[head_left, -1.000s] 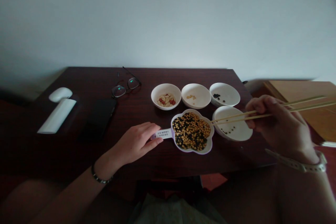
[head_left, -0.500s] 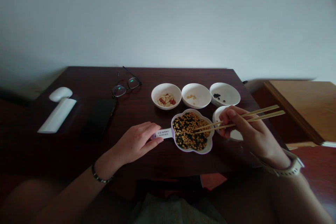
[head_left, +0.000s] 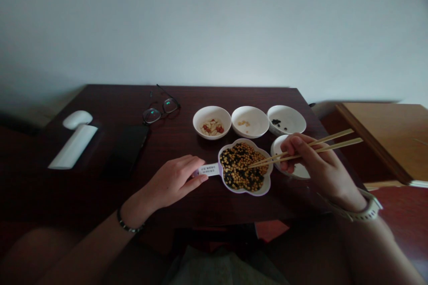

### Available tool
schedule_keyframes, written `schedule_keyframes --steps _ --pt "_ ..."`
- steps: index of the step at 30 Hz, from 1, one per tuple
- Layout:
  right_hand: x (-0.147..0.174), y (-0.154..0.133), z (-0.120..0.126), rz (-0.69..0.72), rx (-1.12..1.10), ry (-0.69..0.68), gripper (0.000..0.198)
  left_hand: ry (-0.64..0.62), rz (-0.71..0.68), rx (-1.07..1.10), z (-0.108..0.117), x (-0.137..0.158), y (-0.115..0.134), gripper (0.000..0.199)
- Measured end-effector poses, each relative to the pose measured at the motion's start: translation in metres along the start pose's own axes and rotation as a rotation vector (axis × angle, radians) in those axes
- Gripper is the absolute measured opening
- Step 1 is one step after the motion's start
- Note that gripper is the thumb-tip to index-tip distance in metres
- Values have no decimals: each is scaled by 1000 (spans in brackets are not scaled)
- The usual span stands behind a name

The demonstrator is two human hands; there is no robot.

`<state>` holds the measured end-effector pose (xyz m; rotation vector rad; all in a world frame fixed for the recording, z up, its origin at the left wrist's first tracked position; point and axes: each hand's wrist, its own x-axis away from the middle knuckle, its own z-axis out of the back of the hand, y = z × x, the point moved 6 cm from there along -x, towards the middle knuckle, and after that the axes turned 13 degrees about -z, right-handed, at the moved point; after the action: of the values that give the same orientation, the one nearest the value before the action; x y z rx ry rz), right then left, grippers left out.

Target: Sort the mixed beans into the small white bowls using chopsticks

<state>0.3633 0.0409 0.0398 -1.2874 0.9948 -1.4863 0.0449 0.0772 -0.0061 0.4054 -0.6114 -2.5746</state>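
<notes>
My left hand (head_left: 179,180) is closed round the labelled handle of a flower-shaped bowl (head_left: 266,185) with a pale purple rim. Yellow and black beans (head_left: 241,167) fill that bowl. In my right hand (head_left: 312,158) is a pair of wooden chopsticks (head_left: 329,146), their tips among the beans; whether they grip one I cannot tell. Behind stand three white bowls: the left bowl (head_left: 197,130) with peanuts (head_left: 213,128), the middle bowl (head_left: 259,131) with a few yellow beans (head_left: 244,123), the right bowl (head_left: 297,121) with several black beans (head_left: 276,122). A fourth white bowl (head_left: 301,172) is partly hidden under my right hand.
Eyeglasses (head_left: 161,111) and a dark phone (head_left: 125,149) lie left of the bowls on the dark wooden table (head_left: 214,211). A white two-part object (head_left: 73,147) is farther left. A wall rises behind; a lighter wooden piece of furniture (head_left: 388,138) stands at the right.
My right hand has shifted very slightly, and the rear ends of the chopsticks have moved a little. The flower-shaped bowl and my left hand have stayed still.
</notes>
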Motion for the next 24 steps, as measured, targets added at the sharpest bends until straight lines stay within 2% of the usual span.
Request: schedule_keyframes --steps 4,11,24 --pt "0 1 2 -15 -36 -14 41 6 1 4 1 1 0 22" --pt "-2 4 -1 -7 64 -24 42 3 7 8 -1 1 -1 21" --pt "1 -2 1 9 11 -10 42 1 6 12 0 2 -1 23"
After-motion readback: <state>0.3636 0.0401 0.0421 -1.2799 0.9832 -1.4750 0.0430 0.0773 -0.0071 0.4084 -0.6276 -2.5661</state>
